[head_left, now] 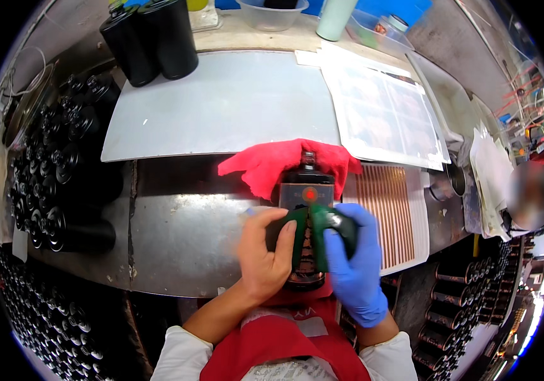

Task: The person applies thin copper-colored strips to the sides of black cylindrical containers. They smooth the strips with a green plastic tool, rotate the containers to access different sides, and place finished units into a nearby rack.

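Note:
A black bottle (291,193) with copper-coloured print and a red round mark lies in front of me, neck pointing away, its upper end on a crumpled red cloth (259,166). My bare left hand (264,257) is closed around a dark piece with a green edge (299,236), at the bottle's left side. On the other side, my right hand (356,273), in a blue glove, grips a glossy dark green piece (335,227). The two green edges come down side by side over the bottle's printed face. Whether they press on it I cannot tell; the fingers hide part of both pieces.
Black bottles (72,168) crowd the left side, and two large ones (167,41) stand at the back. A grey board (221,105) spans the table's far part. White sheets (383,108) and a copper-striped sheet (386,213) lie right. Racked printed bottles (447,295) stand lower right.

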Tool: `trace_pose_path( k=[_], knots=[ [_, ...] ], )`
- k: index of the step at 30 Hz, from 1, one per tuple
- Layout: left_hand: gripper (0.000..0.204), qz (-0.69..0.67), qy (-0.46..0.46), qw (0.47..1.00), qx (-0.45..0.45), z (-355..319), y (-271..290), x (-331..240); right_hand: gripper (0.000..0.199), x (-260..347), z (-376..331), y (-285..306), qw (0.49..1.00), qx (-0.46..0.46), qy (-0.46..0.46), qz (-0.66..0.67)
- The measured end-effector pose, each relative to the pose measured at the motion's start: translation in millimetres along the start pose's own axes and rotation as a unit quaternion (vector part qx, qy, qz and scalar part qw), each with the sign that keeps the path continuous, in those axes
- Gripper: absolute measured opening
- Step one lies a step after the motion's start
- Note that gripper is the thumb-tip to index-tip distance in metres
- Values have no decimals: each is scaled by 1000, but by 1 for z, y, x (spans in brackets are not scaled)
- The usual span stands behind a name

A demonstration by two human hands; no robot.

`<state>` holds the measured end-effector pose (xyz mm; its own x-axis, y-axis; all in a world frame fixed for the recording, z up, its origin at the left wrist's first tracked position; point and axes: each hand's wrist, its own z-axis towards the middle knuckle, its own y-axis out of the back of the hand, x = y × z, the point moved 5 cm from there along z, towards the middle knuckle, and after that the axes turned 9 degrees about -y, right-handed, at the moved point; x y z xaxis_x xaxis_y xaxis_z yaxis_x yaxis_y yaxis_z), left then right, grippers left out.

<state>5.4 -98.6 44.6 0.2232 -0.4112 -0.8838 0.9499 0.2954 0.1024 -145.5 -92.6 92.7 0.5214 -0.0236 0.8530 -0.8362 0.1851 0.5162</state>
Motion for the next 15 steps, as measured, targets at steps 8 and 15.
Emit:
trace_pose_path(
  k=[8,15],
  knots=[
    [21,18,110,993,35,-28,4,57,32,-117,-3,-1,921,55,-243,299],
    [18,87,9,996,-20,-20,22,-12,30,-35,-12,22,991,-32,-86,101]
  ],
)
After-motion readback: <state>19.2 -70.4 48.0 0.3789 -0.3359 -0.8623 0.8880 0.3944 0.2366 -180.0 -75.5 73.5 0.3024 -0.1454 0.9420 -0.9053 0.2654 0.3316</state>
